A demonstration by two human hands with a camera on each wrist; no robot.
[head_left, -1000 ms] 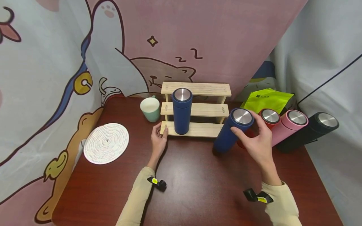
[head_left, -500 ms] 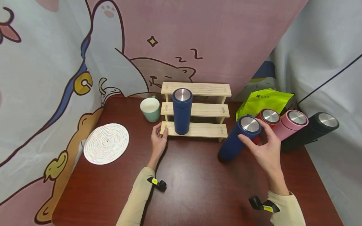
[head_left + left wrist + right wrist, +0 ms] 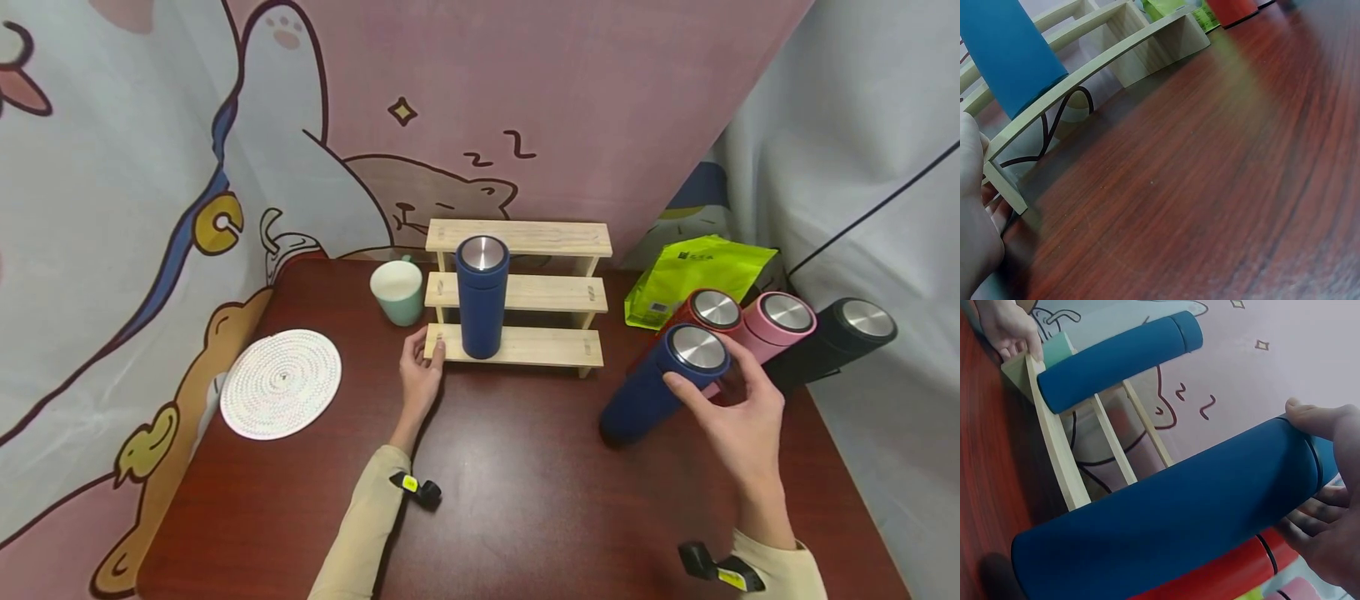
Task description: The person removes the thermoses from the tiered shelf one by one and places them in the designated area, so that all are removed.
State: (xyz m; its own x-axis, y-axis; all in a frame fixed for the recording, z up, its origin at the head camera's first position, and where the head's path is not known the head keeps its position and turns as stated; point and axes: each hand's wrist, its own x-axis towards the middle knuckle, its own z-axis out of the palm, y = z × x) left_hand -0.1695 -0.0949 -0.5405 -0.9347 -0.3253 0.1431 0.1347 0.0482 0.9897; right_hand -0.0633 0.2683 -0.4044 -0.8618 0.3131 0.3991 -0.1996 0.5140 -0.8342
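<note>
My right hand (image 3: 738, 408) grips a blue thermos (image 3: 652, 392) near its steel lid, thumb on one side and fingers round the other. In the right wrist view this thermos (image 3: 1172, 512) spans the picture in front of a red one; whether its base touches the table cannot be told. My left hand (image 3: 420, 371) holds the left end of the wooden shelf's (image 3: 540, 346) lowest step, its thumb on top. A second blue thermos (image 3: 482, 300) stands upright on that step. In the left wrist view only the lower part of this thermos (image 3: 1010, 56) shows.
At the right stand a red thermos (image 3: 708, 310), a pink thermos (image 3: 776, 325) and a black thermos (image 3: 832, 337), before a lime-green bag (image 3: 690, 271). Left of the shelf is a mint cup (image 3: 399, 292). A white round woven mat (image 3: 282, 383) lies on the brown table (image 3: 480, 500).
My right hand has moved the blue thermos right and nearer to me, away from the shelf's right end, in front of the red thermos. The left hand stays on the shelf.
</note>
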